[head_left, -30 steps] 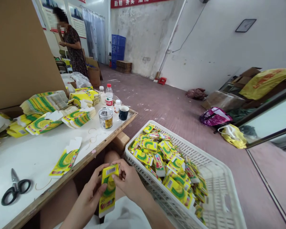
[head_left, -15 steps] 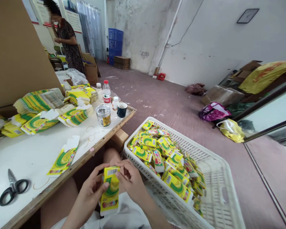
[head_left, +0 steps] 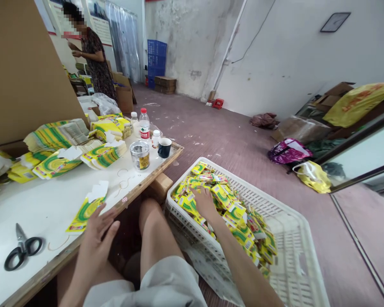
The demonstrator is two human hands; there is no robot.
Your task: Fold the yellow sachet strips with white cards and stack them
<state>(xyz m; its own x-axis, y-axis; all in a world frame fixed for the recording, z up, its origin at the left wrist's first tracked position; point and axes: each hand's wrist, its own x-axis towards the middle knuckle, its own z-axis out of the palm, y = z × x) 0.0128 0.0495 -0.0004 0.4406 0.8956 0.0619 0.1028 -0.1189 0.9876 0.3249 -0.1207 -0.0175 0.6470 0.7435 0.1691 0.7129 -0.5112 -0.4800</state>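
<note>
My left hand [head_left: 97,236] is at the table's wooden edge, fingers stretched and thumb apart, its fingertips beside or touching a flat yellow-green carton [head_left: 86,211]. I cannot tell whether they touch it. My right hand [head_left: 205,202] reaches into the white plastic basket [head_left: 284,217], over a heap of small folded yellow-green boxes [head_left: 237,232]. Its fingers are spread and lie on the boxes, with their tips partly lost among them. No box shows clearly in its grasp.
Black-handled scissors [head_left: 22,249] lie on the white table [head_left: 51,204]. Stacks of flat cartons [head_left: 57,134] stand behind. A glass jar [head_left: 140,155], a dark mug [head_left: 164,147] and a water bottle [head_left: 144,124] are near the table corner. A person [head_left: 97,59] stands at the back left.
The box held in both hands has left my lap. My right hand has moved to the basket, while my left hand has moved left to the carton at the table edge.
</note>
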